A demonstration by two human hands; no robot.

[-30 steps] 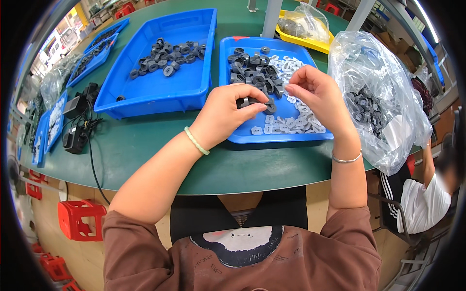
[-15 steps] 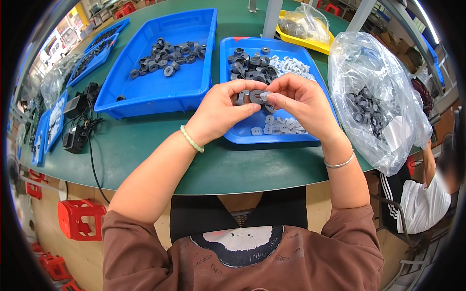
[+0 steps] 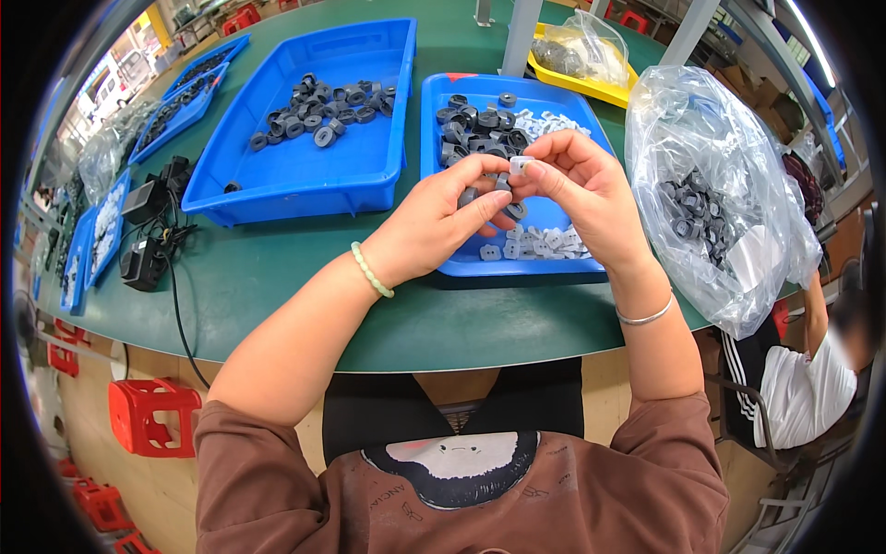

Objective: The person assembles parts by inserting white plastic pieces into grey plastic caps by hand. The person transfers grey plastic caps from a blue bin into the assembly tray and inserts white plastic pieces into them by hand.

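Both my hands are raised close together over the smaller blue tray (image 3: 517, 268). Between its thumb and fingertips, my left hand (image 3: 426, 218) is closed on a dark grey ring-shaped part (image 3: 503, 183), mostly covered by the fingers. Another dark part (image 3: 468, 196) shows against the same hand. A small white plastic piece (image 3: 520, 164) is pinched by my right hand (image 3: 585, 196), just above the ring. Dark grey rings (image 3: 480, 125) lie heaped in the tray below. White pieces (image 3: 544, 244) sit in its near part, and more white pieces (image 3: 552, 125) lie at its far side.
Left stands a larger blue bin (image 3: 286, 198) with dark rings. A clear plastic bag (image 3: 729, 268) of dark parts lies right, a yellow tray (image 3: 591, 86) behind. Black power adapters (image 3: 143, 263) with a cable sit far left. Another person (image 3: 812, 388) is at the right edge.
The white piece has come up and right, away from the ring, in my right fingers. My left fingers have closed further over the dark ring.
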